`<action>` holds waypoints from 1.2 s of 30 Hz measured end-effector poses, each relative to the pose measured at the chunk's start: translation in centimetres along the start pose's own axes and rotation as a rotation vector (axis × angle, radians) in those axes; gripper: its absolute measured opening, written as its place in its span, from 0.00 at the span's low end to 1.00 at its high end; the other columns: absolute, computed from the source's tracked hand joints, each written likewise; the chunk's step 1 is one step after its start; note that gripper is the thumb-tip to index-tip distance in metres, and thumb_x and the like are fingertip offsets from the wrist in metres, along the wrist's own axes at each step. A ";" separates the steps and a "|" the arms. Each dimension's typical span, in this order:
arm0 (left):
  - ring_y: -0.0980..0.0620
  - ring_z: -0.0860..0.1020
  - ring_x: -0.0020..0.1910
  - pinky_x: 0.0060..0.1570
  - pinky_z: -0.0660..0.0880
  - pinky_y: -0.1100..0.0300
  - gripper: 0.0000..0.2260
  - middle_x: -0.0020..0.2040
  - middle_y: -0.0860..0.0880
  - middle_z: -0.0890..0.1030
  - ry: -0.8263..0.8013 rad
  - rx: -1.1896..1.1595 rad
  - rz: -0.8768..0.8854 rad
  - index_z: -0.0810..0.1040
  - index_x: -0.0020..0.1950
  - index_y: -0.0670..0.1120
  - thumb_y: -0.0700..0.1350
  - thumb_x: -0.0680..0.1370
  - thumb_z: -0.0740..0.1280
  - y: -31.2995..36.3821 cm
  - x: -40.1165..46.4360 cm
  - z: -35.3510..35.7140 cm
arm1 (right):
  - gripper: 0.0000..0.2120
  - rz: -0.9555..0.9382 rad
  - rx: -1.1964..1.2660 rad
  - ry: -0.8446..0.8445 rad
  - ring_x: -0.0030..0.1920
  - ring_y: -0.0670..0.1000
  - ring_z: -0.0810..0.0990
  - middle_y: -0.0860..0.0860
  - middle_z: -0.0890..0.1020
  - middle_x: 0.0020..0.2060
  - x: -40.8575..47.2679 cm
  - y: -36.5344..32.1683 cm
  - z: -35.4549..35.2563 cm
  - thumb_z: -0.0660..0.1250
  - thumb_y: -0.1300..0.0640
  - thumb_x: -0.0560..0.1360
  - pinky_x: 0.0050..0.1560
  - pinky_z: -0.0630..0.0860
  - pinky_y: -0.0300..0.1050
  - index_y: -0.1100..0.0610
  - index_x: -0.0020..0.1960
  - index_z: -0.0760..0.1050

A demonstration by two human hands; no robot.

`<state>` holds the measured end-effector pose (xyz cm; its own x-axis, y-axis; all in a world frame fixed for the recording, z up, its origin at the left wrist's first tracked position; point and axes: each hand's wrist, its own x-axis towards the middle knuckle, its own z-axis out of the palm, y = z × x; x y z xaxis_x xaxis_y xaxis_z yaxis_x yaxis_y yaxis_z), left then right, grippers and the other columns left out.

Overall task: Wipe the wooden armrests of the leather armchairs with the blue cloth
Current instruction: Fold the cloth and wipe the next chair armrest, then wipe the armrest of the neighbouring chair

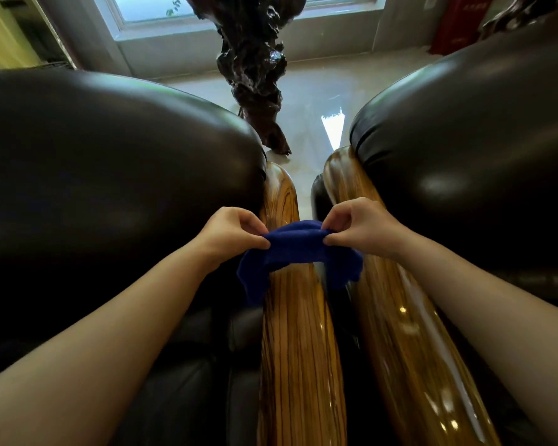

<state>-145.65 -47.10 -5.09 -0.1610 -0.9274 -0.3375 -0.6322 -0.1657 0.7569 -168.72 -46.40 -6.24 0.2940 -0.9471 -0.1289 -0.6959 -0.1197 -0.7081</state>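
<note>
Blue cloth (298,252): one, bunched, draped across the top of the left wooden armrest (295,333), its ends hanging down either side.

Left hand (231,235): grip pinched on the cloth's left upper edge. Right hand (356,228): grip pinched on the cloth's right upper edge. The cloth is stretched between them.

Right wooden armrest (400,333): glossy, striped grain, just beside the left one with a narrow gap between; the cloth's right end hangs into that gap.

Left leather armchair (110,188) and right leather armchair (464,156): dark, padded, shiny.

Room: pale polished floor (306,101), dark gnarled wooden sculpture (252,59) standing between the chairs, window (149,8) behind it.
</note>
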 end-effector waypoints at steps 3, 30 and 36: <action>0.57 0.79 0.36 0.26 0.72 0.72 0.06 0.38 0.50 0.81 0.015 0.027 0.045 0.81 0.43 0.45 0.38 0.68 0.73 2.5 -2.5 0.1 | 0.07 -0.005 -0.029 0.028 0.44 0.46 0.81 0.49 0.83 0.41 -3.0 -1.7 -2.3 0.72 0.59 0.69 0.44 0.77 0.38 0.55 0.47 0.80; 0.62 0.78 0.40 0.31 0.74 0.71 0.09 0.41 0.54 0.79 -0.017 0.107 0.120 0.76 0.41 0.54 0.39 0.70 0.71 4.4 -23.9 30.4 | 0.09 0.107 -0.017 -0.046 0.43 0.43 0.76 0.43 0.75 0.41 -35.3 14.5 -2.0 0.71 0.58 0.69 0.39 0.70 0.35 0.45 0.41 0.74; 0.58 0.78 0.44 0.37 0.72 0.67 0.09 0.44 0.53 0.78 -0.017 0.074 0.064 0.76 0.43 0.53 0.38 0.70 0.70 0.2 -21.2 33.5 | 0.09 0.144 0.010 -0.069 0.43 0.43 0.75 0.43 0.74 0.42 -33.9 18.3 2.1 0.70 0.59 0.70 0.40 0.69 0.34 0.46 0.41 0.74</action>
<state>-167.77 -16.21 -16.57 -0.2154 -0.9295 -0.2995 -0.6744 -0.0803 0.7340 -190.04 -15.82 -16.23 0.2357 -0.9316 -0.2768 -0.7279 0.0195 -0.6854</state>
